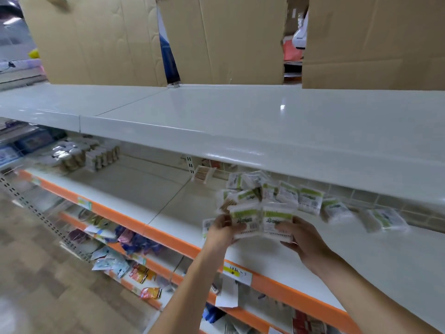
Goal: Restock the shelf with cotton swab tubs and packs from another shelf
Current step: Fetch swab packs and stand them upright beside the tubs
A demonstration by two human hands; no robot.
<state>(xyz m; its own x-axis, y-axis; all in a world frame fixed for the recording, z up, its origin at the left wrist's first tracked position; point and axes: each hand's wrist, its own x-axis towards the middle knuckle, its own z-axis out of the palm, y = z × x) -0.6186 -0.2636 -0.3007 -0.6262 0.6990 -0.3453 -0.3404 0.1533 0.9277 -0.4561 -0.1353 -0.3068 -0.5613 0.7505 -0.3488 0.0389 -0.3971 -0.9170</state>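
On the white middle shelf [168, 201], just under the overhang of the shelf above [265, 121], both hands hold a bunch of cotton swab packs [261, 219] side by side. Left hand [222, 231] grips the left end of the bunch, thumb over the front of one pack and fingers curled behind it; right hand [301, 239] grips the right end the same way, thumb pressed on the front of the neighbouring pack. These two packs touch each other along their inner edges and sit slightly above the shelf surface, near its orange front edge [168, 235]. Behind and above them a loose heap of more packs [255, 189] with green and white labels is piled up, and a row of similar packs [310, 201] trails off to the right along the back of the same shelf, the farthest ones blurred. One clear tub of swabs [202, 174] lies tilted at the back wall, apart from the heap. Far to the left on this shelf stand blurred rows of small boxed goods [101, 157]. A yellow price label [232, 271] is stuck on the orange edge below the left wrist. Lower shelves [125, 256] carry mixed hanging packets. Large cardboard sheets [101, 39] stand upright along the back of the upper shelf
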